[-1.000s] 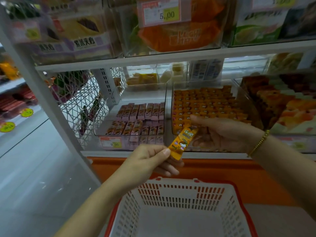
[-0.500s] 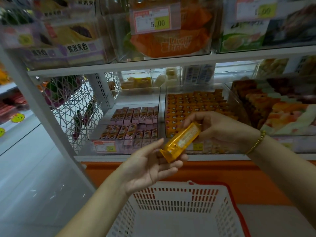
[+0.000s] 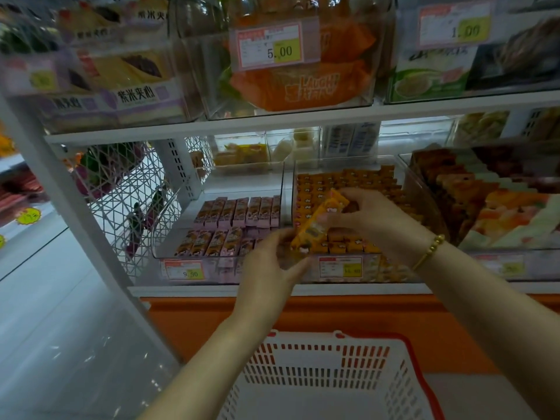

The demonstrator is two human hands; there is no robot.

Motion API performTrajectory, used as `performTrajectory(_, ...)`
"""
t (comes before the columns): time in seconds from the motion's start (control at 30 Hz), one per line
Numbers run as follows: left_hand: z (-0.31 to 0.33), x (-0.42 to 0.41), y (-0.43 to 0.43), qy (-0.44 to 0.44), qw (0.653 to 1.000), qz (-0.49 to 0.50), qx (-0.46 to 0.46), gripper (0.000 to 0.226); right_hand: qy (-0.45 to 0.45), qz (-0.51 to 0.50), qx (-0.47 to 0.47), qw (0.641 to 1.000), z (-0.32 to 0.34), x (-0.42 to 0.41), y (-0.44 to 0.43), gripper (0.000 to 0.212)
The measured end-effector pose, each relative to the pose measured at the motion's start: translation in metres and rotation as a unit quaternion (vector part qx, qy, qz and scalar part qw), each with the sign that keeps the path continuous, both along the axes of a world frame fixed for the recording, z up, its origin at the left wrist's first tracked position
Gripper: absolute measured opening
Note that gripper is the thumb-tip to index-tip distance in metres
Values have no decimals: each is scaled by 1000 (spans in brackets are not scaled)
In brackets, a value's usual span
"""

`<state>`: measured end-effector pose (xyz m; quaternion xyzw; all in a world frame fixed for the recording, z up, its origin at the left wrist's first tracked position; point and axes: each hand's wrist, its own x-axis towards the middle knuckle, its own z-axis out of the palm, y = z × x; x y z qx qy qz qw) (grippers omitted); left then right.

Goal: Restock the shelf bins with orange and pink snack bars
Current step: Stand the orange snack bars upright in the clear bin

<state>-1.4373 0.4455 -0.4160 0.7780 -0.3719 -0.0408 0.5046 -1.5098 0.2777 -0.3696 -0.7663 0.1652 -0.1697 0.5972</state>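
An orange snack bar [image 3: 318, 222] is tilted above the front of the clear orange-bar bin [image 3: 351, 269], which holds several rows of orange bars [image 3: 342, 180]. My right hand [image 3: 366, 215] pinches the bar's upper end. My left hand [image 3: 269, 265] is at its lower end, fingertips touching it. Left of that bin, the clear pink-bar bin [image 3: 178, 253] holds rows of pink bars [image 3: 239, 212].
A white and red shopping basket [image 3: 330, 359] stands below my arms in front of the orange shelf base [image 3: 363, 316]. More clear bins with packaged cakes [image 3: 497, 207] sit to the right, and bagged snacks [image 3: 303, 83] fill the shelf above. A white upright post [image 3: 75, 219] stands at left.
Both hands have lifted the orange bar up and forward from over the basket to above the orange-bar bin. My left hand has gone from cradling the bar to touching its lower end.
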Motion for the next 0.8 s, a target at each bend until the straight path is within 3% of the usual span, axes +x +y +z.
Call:
performTrajectory(0.17, -23, 25, -7, -70, 992, -41, 101, 23, -39, -77, -145, 986, -12, 18, -19, 31)
performTrajectory(0.37, -40, 32, -13, -113, 989, -12, 93, 20, -19, -64, -146, 987, -26, 35, -26, 46)
performTrajectory(0.47, -40, 31, -14, -119, 990, -2, 77, 30, -23, -59, -151, 987, -23, 37, -29, 42)
performTrajectory(0.6, -37, 32, -10, -105, 992, 9, 64, 45, -22, -55, -167, 984, -27, 37, -31, 20)
performTrajectory(0.8, -32, 37, -8, -110, 992, 8, 66, 43, -47, -77, -162, 983, -36, 36, -31, 20)
